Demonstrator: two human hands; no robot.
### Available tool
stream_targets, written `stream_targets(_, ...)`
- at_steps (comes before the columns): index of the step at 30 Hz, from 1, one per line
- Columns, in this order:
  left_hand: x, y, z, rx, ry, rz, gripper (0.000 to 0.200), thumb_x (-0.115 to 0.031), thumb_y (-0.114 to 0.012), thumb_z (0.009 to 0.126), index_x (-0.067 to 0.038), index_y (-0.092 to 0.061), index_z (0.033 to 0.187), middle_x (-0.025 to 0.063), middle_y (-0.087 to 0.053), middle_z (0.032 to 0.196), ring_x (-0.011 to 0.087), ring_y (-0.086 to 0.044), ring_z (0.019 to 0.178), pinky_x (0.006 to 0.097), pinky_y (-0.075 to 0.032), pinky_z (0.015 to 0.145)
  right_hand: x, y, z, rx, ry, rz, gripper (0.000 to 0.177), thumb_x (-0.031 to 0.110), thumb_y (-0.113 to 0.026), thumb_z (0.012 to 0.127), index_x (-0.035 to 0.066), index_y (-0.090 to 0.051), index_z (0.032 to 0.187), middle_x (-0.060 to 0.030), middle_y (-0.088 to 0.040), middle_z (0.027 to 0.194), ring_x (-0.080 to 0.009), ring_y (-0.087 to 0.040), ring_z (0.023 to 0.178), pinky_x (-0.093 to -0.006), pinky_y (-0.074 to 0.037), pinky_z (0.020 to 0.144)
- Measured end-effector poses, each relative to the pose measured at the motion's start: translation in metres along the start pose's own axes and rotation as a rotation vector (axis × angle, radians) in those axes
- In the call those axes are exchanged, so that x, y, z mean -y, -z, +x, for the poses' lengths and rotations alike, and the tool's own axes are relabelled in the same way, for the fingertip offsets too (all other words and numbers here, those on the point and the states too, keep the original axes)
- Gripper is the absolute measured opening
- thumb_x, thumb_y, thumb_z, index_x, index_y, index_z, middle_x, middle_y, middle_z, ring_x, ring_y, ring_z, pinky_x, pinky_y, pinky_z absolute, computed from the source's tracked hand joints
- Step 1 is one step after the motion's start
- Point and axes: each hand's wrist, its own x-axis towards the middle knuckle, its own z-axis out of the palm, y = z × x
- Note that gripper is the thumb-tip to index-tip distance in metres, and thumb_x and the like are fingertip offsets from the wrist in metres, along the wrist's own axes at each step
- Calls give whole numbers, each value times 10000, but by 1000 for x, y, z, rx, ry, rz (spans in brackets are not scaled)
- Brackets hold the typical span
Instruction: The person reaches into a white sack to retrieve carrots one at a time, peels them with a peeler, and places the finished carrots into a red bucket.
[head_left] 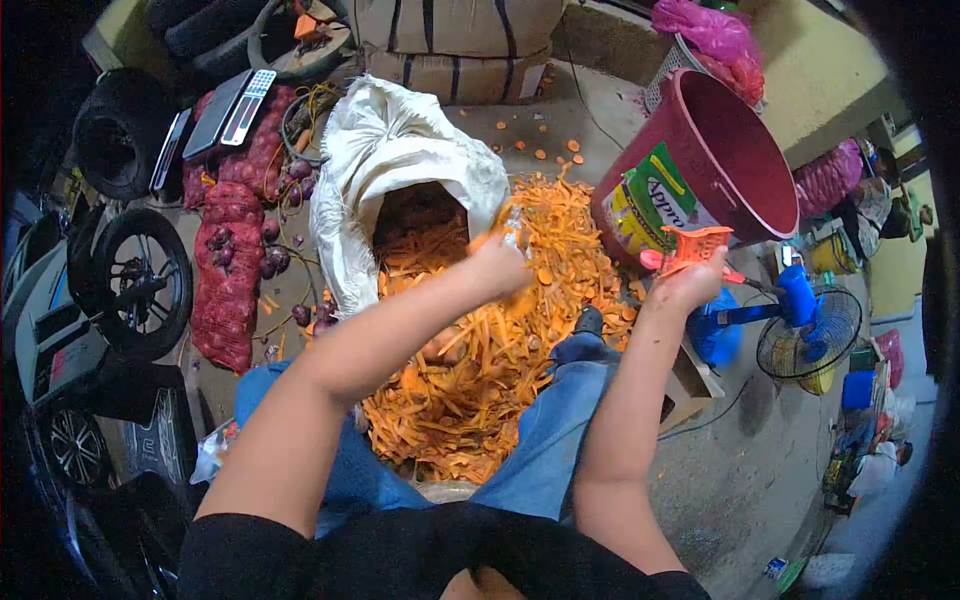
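Two bare hands are raised over a broad heap of orange carrot shavings that covers the concrete floor between the person's blue-jeaned knees. Judging by the size of that heap, a good deal of peeling is already done. The open white woven sack just beyond it shows more orange inside its mouth, so plenty seems left. A few cut orange discs lie scattered on the floor past the sack. The left hand reaches forward with the forearm stretched over the heap, its grip closed on an orange carrot, which is blurred by motion and hard to make out in detail. The right hand is lifted higher and to the side with the elbow bent, its grip wrapped tight around the handle of an orange plastic peeler, well apart from the carrot. Just behind that hand a dark red plastic bucket with a green label lies tipped toward the person. Red mesh bags of purple onions lie to the left of the sack, and a small blue fan stands at the right.
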Motion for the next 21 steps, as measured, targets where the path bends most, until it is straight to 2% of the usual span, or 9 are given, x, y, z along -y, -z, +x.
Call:
stream_targets(1,1,55,7,-213,-69,157,107,-176,-502,664,-158,-558,753,50,-539,759,179,-524,794,463,-315,784,6,-3,-5,-12,64,30,268,214,-413,801,-19,-445,929,-99,-501,877,-200,-520,735,-317,-437,631)
stream_targets(2,4,90,18,-956,-111,295,152,-160,-498,668,-168,-547,812,38,-532,801,172,-510,828,470,-281,839,12,-7,-9,-24,128,59,263,194,-422,798,-35,-439,926,-110,-497,886,-206,-520,754,-325,-438,646)
stream_targets(3,1,132,26,-1315,-155,162,247,-159,-500,667,-190,-518,912,18,-517,832,161,-492,861,479,-237,881,17,-12,-13,-25,131,60,263,194,-422,798,-35,-439,927,-110,-497,886,-206,-520,754,-325,-438,646)
stream_targets(9,-5,218,-10,-1770,-214,-58,272,-145,-518,639,-196,-505,905,-1,-524,857,140,-487,862,357,-302,796,15,-13,-10,-76,124,9,258,194,-416,800,-37,-442,913,-111,-500,872,-208,-523,752,-324,-443,652)
stream_targets(12,35,145,-1,-1453,-108,-168,341,-89,-512,635,-136,-480,971,63,-504,900,209,-463,894,360,-334,788,7,-5,-3,48,40,-22,259,212,-411,805,-16,-450,921,-97,-504,860,-208,-525,742,-327,-437,646)
stream_targets(14,51,70,-6,-1188,145,-525,303,-85,-452,655,-36,-485,952,133,-517,879,285,-474,862,353,-374,747,-3,-1,5,82,-30,-48,227,255,-376,815,65,-472,896,-30,-507,703,-138,-483,553,-260,-386,471)
stream_targets(16,68,-9,-10,-578,436,-870,239,-100,-384,696,-10,-498,885,193,-514,854,336,-484,826,381,-380,733,-13,-4,1,253,-121,-55,225,260,-384,813,74,-482,894,-22,-501,700,-137,-480,545,-241,-383,443)
stream_targets(17,82,-75,-1,-717,392,-846,213,-126,-405,681,-8,-515,820,199,-517,838,337,-480,832,379,-381,729,-18,-7,-5,251,-125,-60,225,260,-384,813,74,-482,894,-22,-501,700,-137,-480,545,-241,-383,443)
stream_targets(21,81,-187,-46,-327,752,-873,243,-152,-433,689,-11,-499,874,191,-529,830,324,-496,812,371,-390,706,-39,-16,-21,328,-258,-138,199,222,-452,786,63,-497,897,-26,-527,773,-142,-522,620,-268,-426,487)
